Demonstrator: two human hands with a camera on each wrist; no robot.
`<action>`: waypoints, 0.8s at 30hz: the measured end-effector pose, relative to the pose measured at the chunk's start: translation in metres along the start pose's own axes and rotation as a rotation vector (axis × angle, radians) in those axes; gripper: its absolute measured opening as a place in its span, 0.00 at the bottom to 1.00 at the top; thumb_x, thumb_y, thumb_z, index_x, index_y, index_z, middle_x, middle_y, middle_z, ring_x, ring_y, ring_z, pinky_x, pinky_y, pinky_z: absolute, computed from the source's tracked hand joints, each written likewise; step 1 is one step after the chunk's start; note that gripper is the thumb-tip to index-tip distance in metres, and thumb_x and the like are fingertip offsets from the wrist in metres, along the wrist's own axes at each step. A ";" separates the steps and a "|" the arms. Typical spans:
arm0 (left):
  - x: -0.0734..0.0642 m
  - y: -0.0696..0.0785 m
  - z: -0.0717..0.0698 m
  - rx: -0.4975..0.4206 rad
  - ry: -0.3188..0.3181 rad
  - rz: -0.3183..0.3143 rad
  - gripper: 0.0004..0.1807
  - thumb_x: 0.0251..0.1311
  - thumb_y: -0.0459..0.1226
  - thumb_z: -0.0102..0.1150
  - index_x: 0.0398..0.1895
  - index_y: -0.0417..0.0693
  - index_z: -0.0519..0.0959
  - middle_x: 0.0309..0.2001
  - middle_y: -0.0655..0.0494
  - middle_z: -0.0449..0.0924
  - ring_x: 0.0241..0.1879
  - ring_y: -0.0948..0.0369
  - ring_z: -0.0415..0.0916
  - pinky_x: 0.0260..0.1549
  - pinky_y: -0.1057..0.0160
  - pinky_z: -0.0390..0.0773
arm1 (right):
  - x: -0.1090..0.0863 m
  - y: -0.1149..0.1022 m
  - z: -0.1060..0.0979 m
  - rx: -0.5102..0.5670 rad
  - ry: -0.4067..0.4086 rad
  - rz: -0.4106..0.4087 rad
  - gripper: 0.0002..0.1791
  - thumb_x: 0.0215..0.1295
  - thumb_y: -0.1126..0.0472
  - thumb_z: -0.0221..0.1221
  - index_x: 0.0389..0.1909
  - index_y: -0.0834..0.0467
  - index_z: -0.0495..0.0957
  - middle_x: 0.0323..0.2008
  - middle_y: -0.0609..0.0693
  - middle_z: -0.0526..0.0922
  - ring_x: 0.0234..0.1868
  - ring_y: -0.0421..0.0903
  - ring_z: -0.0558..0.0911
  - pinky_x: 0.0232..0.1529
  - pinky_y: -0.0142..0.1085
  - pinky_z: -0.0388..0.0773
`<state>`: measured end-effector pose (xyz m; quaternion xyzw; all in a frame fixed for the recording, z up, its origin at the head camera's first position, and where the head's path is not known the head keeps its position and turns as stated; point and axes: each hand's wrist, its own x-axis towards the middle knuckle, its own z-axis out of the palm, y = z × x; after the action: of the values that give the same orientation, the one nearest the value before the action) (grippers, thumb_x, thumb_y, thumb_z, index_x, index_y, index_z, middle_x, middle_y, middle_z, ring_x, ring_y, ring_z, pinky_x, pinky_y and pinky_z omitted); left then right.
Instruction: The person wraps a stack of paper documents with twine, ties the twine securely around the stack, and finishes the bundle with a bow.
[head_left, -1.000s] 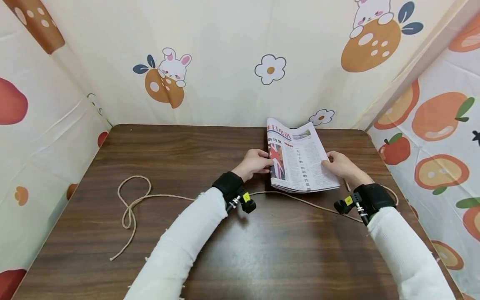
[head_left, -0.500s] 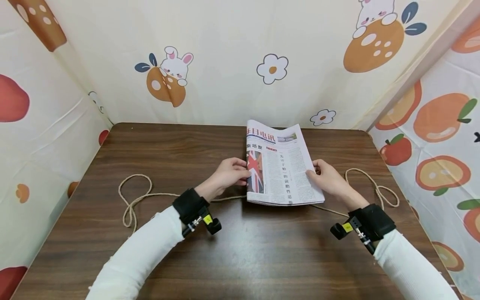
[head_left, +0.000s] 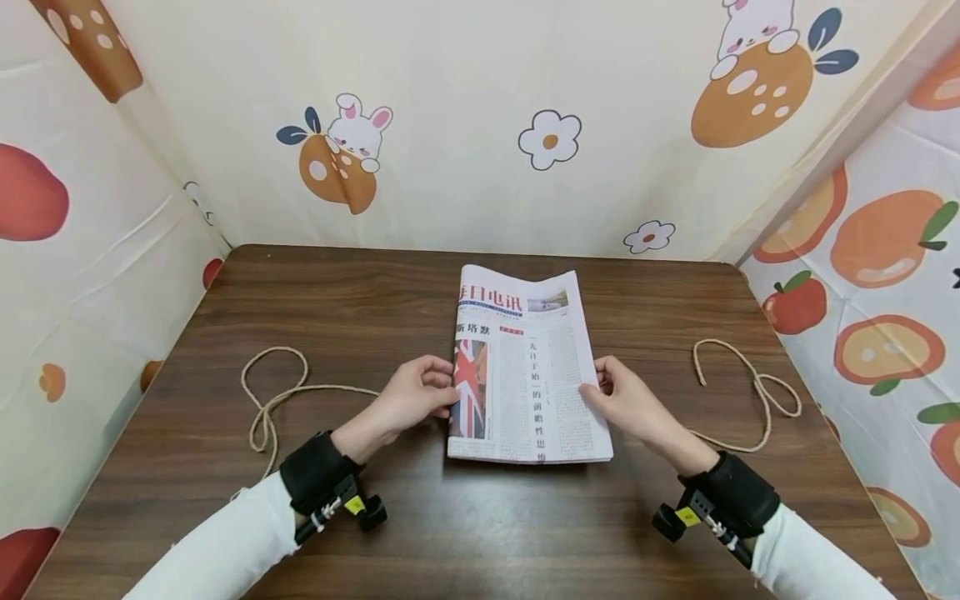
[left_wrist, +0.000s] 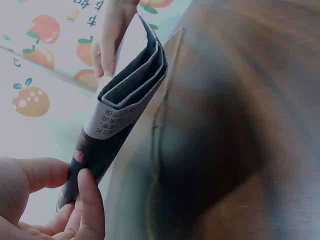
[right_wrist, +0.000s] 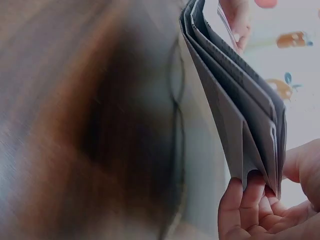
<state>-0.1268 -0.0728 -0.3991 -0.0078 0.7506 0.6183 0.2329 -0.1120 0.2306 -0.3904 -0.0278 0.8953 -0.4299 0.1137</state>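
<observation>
A folded newspaper (head_left: 536, 392) is held between both hands near the middle of the table, front page facing up. My left hand (head_left: 412, 396) pinches its left edge, thumb on top and fingers beneath, as the left wrist view shows from the side. At the opposite edge my right hand (head_left: 633, 404) grips it with the thumb over the page; the right wrist view shows fingers curled under the layered folds (right_wrist: 245, 110). A thin beige rope (head_left: 322, 387) runs across the table behind and below the newspaper, its middle hidden by it.
The rope's left end forms loops (head_left: 273, 408) on the brown wooden table (head_left: 337, 300), and its right end curves in a loose bend (head_left: 765, 400). Patterned cloth walls (head_left: 450, 150) stand at the back and on both sides.
Both hands have carried the newspaper leftward and toward the person, from the back right to the middle. The rope's right-hand part has come into view from behind the right arm.
</observation>
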 end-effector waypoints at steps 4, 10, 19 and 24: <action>-0.014 -0.015 -0.002 0.018 0.015 -0.016 0.19 0.54 0.28 0.59 0.50 0.35 0.69 0.37 0.45 0.77 0.25 0.60 0.77 0.31 0.55 0.79 | -0.008 0.001 0.014 0.004 -0.029 -0.010 0.14 0.60 0.64 0.56 0.44 0.66 0.67 0.34 0.54 0.75 0.32 0.43 0.73 0.29 0.30 0.70; -0.028 -0.030 -0.003 0.015 0.022 -0.022 0.19 0.53 0.28 0.59 0.49 0.35 0.68 0.38 0.44 0.76 0.28 0.60 0.76 0.29 0.57 0.79 | -0.015 0.004 0.030 -0.054 -0.026 -0.065 0.12 0.58 0.66 0.57 0.41 0.64 0.68 0.30 0.51 0.75 0.29 0.41 0.74 0.28 0.29 0.70; -0.033 -0.047 -0.005 0.045 0.027 -0.012 0.19 0.52 0.29 0.59 0.48 0.35 0.68 0.37 0.44 0.75 0.29 0.59 0.77 0.27 0.59 0.79 | -0.014 0.014 0.045 -0.092 -0.033 -0.153 0.12 0.57 0.68 0.58 0.40 0.63 0.67 0.28 0.49 0.75 0.27 0.39 0.74 0.27 0.29 0.70; -0.031 -0.053 -0.003 0.107 0.066 -0.029 0.18 0.50 0.29 0.61 0.45 0.36 0.70 0.35 0.46 0.75 0.26 0.60 0.77 0.25 0.61 0.79 | -0.013 0.018 0.053 -0.141 -0.033 -0.165 0.12 0.57 0.67 0.58 0.41 0.62 0.67 0.27 0.47 0.76 0.26 0.37 0.74 0.27 0.29 0.70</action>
<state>-0.0845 -0.0968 -0.4362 -0.0263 0.7896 0.5734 0.2171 -0.0867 0.2031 -0.4345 -0.1166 0.9158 -0.3734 0.0904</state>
